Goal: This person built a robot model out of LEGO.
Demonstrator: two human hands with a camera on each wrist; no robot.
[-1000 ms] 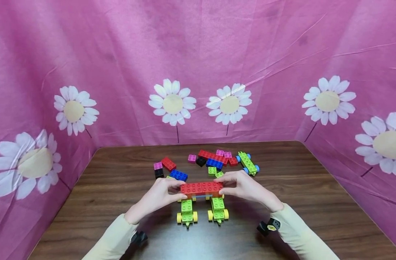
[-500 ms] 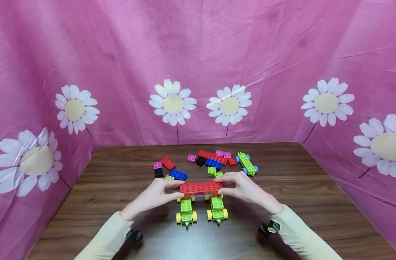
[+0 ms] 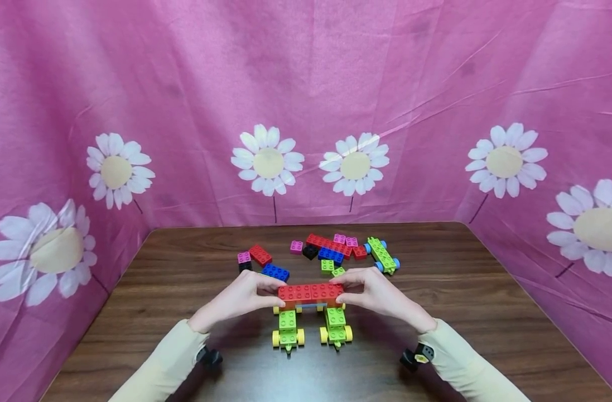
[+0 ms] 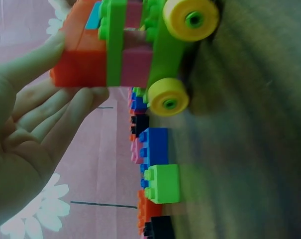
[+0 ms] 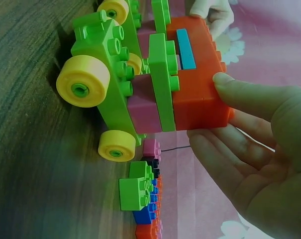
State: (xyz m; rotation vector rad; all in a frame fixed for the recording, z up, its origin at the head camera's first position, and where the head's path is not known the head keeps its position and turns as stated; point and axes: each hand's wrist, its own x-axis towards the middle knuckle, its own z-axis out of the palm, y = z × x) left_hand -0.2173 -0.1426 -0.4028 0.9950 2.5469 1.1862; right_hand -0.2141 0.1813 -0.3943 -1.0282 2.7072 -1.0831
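Two red bricks (image 3: 311, 292) lie end to end as a bridge across two green wheeled bases. My left hand (image 3: 230, 301) pinches the left end, thumb in front and fingers behind. At the right end my right hand (image 3: 383, 295) grips the same way. The left wheeled base (image 3: 288, 335) and right wheeled base (image 3: 337, 333) have yellow wheels and stand on the table. In the right wrist view a pink brick (image 5: 144, 102) and a green brick (image 5: 161, 82) are stacked between base and red brick. A blue piece (image 5: 185, 49) shows along the red bricks' underside.
Behind the hands on the wooden table (image 3: 185, 268) lie loose bricks: a red brick (image 3: 260, 254), a blue brick (image 3: 275, 272), a pink brick (image 3: 296, 247) and several others. A green base with blue wheels (image 3: 382, 255) stands at back right. Pink cloth (image 3: 306, 84) surrounds the table.
The left wrist has shifted slightly to the left since the earliest frame. Both hands keep their hold on the red bricks, and the build stays in place.
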